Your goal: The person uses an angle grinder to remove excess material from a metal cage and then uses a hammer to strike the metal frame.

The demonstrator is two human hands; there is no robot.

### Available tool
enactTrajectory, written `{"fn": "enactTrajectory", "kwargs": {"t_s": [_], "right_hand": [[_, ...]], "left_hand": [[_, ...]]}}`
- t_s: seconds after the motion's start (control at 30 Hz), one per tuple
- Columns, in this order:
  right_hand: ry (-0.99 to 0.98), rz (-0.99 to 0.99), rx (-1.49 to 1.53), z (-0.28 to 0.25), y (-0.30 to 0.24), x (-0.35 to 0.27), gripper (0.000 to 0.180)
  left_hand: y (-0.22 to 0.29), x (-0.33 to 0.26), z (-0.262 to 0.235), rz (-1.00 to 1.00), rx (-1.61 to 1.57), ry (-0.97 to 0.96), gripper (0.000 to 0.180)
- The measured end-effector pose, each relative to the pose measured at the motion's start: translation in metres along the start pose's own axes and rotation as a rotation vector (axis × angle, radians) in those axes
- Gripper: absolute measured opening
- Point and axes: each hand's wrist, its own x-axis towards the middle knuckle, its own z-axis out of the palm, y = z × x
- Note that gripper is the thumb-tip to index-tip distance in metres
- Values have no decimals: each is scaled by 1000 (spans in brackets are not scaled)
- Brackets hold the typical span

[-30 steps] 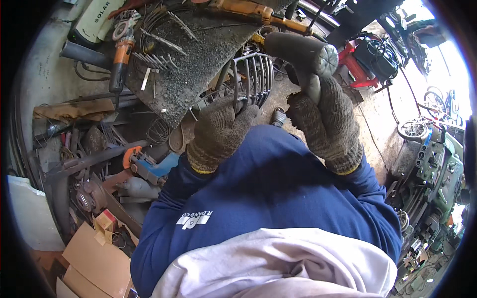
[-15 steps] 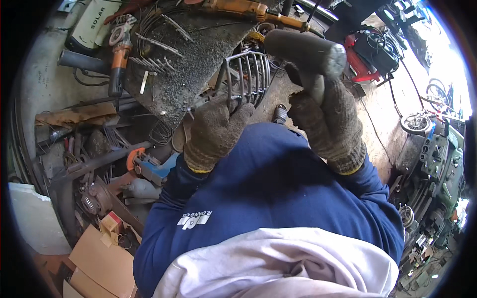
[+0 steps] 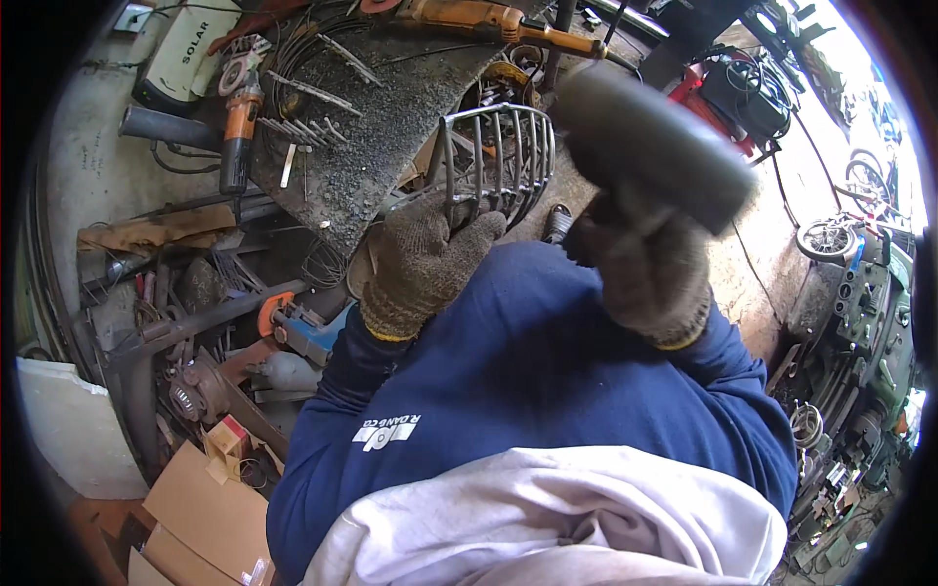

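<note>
My left hand (image 3: 430,254), in a thick knitted glove, is closed round the near end of a curved metal grille (image 3: 498,161) made of bent bars. The grille sticks out past the edge of the workbench. Raised to the right of it, my gloved right hand (image 3: 650,269) grips a sledgehammer with a short handle. The hammer's heavy dark head (image 3: 655,146) is blurred by motion and hides part of the floor behind. Most of the handle is covered by the glove.
Metal rods and dark grit lie on the workbench (image 3: 391,117). An orange angle grinder (image 3: 239,137) sits at its left edge, another orange power tool (image 3: 489,20) at the back. Cardboard (image 3: 210,513) lies low left. A small-wheeled bike (image 3: 831,239) and machinery (image 3: 870,332) stand right.
The hammer head has swung nearer and to the right, its tilt steeper, and my right hand has dropped slightly. My left hand still holds the grille, which has turned a little.
</note>
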Motion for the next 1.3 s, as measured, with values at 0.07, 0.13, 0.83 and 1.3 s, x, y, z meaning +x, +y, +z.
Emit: {"fn": "enactTrajectory", "kwargs": {"t_s": [0.07,0.13,0.83,1.3], "right_hand": [[-326,246,-262,-24,-32,12,32],[-277,345,-178,-25,-25,6,33],[28,533,603,-12,54,-8,42],[51,395,505,-9,51,-7,41]], "left_hand": [[6,-2,-5,1,287,-43,15],[-6,-8,-5,-121,97,-45,18],[-15,-1,-32,-78,-790,-156,46],[-3,34,-34,-229,-817,8,29]]}}
